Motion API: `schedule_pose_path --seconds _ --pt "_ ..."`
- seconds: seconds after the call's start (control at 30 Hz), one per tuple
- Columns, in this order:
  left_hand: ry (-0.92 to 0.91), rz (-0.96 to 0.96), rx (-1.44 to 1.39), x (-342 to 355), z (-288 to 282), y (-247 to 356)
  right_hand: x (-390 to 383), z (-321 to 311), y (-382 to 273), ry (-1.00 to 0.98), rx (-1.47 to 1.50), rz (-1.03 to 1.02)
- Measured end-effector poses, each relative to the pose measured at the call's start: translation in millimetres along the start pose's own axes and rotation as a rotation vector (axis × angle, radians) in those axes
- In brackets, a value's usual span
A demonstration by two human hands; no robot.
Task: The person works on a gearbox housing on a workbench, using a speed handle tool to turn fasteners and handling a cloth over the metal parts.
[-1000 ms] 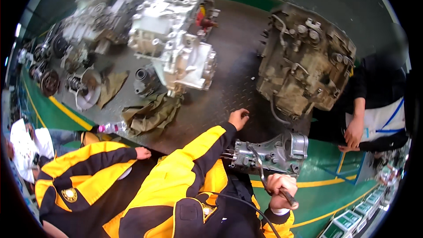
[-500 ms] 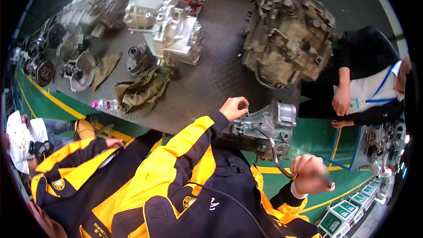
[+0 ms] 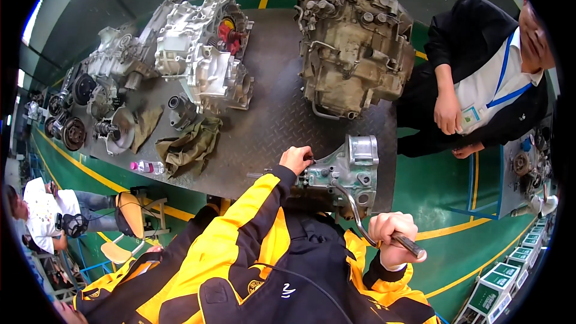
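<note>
A silvery-grey gearbox housing [image 3: 345,171] stands at the table's near right edge, close in front of me. From it a bent metal lever [image 3: 353,207] curves toward me and to the right. My right hand [image 3: 391,237] is wrapped round the outer part of this lever, and its end sticks out past my fist. At the housing's left end, my left hand [image 3: 295,159] has its fingers curled by a small dark part. Whatever lies between those fingertips is hidden.
On the metal table [image 3: 276,78] are a large brown transmission [image 3: 357,54], a bright cutaway gearbox [image 3: 201,54], a crumpled cloth [image 3: 191,144] and a plastic bottle [image 3: 147,167]. A person in a dark jacket [image 3: 471,30] is beyond the right edge; another person [image 3: 45,207] sits at far left.
The view has shifted, so the table things sit lower and more to the left. My left fingers are lower beside the housing. My right hand still grips the lever, whose end shows more.
</note>
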State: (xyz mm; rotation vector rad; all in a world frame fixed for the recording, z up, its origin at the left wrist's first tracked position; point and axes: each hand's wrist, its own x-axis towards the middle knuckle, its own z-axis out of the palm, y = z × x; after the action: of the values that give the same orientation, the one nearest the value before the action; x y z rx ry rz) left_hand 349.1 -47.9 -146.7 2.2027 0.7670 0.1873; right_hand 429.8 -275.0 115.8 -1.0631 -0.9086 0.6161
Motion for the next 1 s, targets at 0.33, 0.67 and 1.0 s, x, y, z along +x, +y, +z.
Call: schedule_pose_path --seconds 0.33,0.67,1.0 --pt "-0.184 0.021 -0.171 7 2 -12 5 -1 2 -0.048 0.068 -0.074" --pt "-0.343 -0.074 -0.088 17 5 -10 52 0 61 -0.143 0.033 0.139" --pt "-0.241 -0.161 0.116 32 14 20 57 -18 66 -0.032 0.025 0.138"
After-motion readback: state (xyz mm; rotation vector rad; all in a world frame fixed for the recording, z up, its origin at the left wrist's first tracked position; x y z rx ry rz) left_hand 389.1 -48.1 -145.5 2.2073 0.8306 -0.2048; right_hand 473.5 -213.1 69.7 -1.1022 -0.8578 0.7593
